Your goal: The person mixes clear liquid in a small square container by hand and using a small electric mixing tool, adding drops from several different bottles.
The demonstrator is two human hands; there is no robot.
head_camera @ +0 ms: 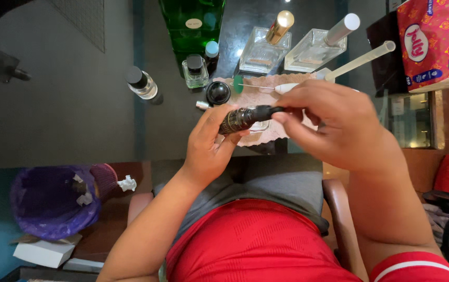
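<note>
Dark glass tabletop point(104, 104) at frame top, my left hand point(209, 149) gripping small dark bottle point(240, 119), my right hand point(334, 122) pinching its black cap point(267, 111), frame centre.

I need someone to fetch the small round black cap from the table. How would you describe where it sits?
Start at the tall green bottle at the back of the dark table. Just in front, at the pink lace mat's left edge, lies the black cap: a glossy dome, unlike the clear bottles around it.

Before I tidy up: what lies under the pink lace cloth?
The pink lace cloth rests on the dark glass tabletop. Both hands and the small dark bottle cover its middle, so anything beneath there is hidden.
</note>
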